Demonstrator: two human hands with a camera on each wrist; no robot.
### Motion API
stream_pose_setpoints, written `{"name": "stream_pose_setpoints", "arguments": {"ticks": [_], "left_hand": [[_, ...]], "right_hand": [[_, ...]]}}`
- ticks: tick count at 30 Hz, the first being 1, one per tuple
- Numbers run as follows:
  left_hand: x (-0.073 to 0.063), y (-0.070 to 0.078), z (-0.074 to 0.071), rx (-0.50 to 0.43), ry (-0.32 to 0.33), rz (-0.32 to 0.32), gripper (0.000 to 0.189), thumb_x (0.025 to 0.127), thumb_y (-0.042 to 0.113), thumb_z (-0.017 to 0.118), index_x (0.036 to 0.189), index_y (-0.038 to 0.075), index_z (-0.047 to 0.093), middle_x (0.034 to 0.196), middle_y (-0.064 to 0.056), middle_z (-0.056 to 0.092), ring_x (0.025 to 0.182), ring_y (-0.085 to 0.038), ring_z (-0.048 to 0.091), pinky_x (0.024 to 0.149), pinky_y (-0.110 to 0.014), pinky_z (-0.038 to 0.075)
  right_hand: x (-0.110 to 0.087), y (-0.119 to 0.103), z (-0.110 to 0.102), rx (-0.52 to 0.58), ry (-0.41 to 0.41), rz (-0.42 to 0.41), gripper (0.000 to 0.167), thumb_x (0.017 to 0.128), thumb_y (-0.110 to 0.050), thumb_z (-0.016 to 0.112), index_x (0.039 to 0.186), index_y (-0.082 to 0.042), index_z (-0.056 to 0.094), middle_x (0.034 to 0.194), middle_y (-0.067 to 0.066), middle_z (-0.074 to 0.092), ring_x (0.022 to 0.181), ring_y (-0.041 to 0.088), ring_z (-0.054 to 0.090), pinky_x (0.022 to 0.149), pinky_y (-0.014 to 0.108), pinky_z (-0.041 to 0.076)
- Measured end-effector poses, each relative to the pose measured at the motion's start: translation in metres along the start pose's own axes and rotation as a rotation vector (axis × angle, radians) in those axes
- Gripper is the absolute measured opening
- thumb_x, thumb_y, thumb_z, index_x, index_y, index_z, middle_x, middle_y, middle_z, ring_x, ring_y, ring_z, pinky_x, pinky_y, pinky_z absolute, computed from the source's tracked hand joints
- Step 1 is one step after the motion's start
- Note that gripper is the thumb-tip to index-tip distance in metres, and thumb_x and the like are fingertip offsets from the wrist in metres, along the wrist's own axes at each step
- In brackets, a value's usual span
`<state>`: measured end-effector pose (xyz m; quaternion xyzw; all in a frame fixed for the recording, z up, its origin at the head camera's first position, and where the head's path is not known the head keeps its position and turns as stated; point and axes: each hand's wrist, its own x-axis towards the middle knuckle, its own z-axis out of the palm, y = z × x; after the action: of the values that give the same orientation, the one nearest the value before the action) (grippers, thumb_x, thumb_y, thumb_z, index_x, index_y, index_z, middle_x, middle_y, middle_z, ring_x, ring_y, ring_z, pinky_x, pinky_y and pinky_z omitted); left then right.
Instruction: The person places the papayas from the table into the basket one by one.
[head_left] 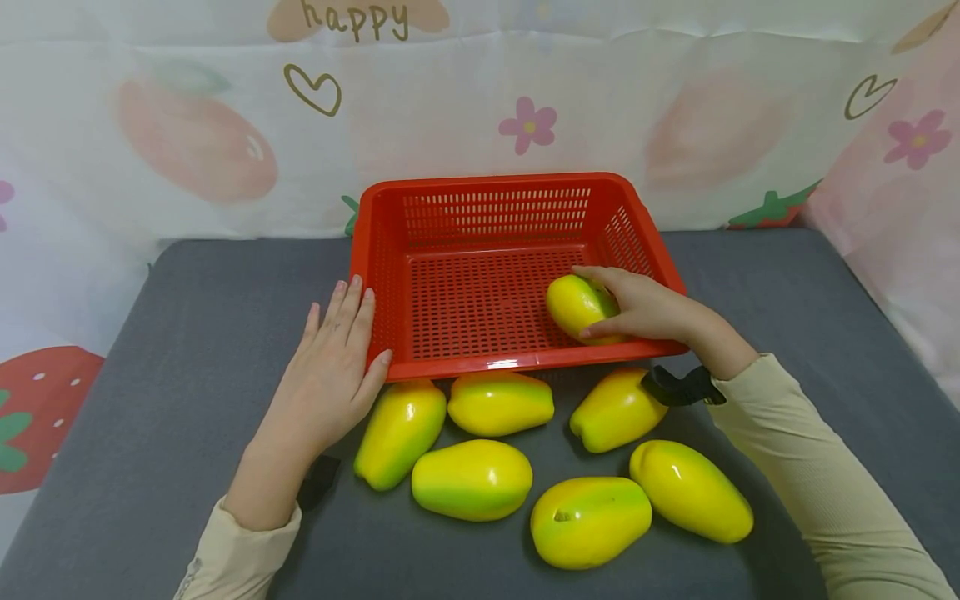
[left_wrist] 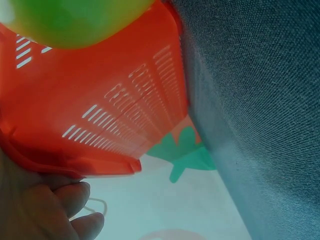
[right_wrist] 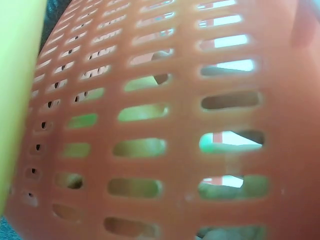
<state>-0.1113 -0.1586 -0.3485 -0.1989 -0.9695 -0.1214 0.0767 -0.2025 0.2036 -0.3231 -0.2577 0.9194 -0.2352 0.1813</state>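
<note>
A red plastic basket (head_left: pixel 502 363) with slotted walls stands on the grey table. My right hand (head_left: pixel 637 307) reaches over its near right rim and grips a yellow-green mango (head_left: pixel 576 302), thumb on the near side and fingers over the far side. That mango is low inside the basket's front right corner. Through the slots of the basket wall (right_wrist: pixel 185 125), the right wrist view shows patches of yellow and green. My left hand (head_left: pixel 322 379) lies with straight fingers along the basket's left rim, thumb at the front left corner. Its fingertips (left_wrist: pixel 75 197) show beside the rim in the left wrist view.
Several more mangoes lie in front of the basket, among them one (head_left: pixel 401 433) by my left thumb, one (head_left: pixel 618 410) below my right wrist and one (head_left: pixel 591 522) nearest me. A printed cloth (head_left: pixel 465 100) hangs behind the table (head_left: pixel 217 333).
</note>
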Motion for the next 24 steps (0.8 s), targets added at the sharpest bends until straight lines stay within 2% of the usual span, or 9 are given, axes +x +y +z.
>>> {"name": "stream_pose_setpoints", "arguments": {"ticks": [10,17,24], "left_hand": [[0.000,0.000,0.001,-0.001,0.008,0.002,0.064,0.098,0.028,0.042,0.146,-0.008,0.020,0.154,-0.022,0.012,0.143,-0.033,0.005,0.113,-0.052,0.007],[0.000,0.000,0.001,-0.001,-0.005,0.000,0.065,0.098,0.028,0.043,0.146,-0.009,0.020,0.154,-0.023,0.012,0.143,-0.034,0.006,0.113,-0.052,0.006],[0.000,-0.001,0.001,-0.001,-0.001,-0.001,0.064,0.098,0.028,0.042,0.146,-0.008,0.019,0.155,-0.022,0.011,0.143,-0.032,0.004,0.113,-0.052,0.006]], "right_hand": [[-0.002,0.000,-0.001,0.008,0.018,-0.019,0.077,0.084,-0.022,0.072,0.145,-0.001,0.031,0.142,0.022,0.040,0.127,0.036,0.040,0.101,0.052,0.035],[-0.010,-0.001,-0.004,0.074,0.077,-0.030,0.073,0.084,-0.022,0.072,0.144,-0.002,0.035,0.141,0.021,0.041,0.127,0.035,0.041,0.099,0.052,0.038],[-0.027,-0.007,-0.010,0.113,0.157,-0.027,0.070,0.083,-0.019,0.074,0.142,-0.005,0.039,0.139,0.017,0.046,0.124,0.034,0.044,0.097,0.053,0.039]]}}
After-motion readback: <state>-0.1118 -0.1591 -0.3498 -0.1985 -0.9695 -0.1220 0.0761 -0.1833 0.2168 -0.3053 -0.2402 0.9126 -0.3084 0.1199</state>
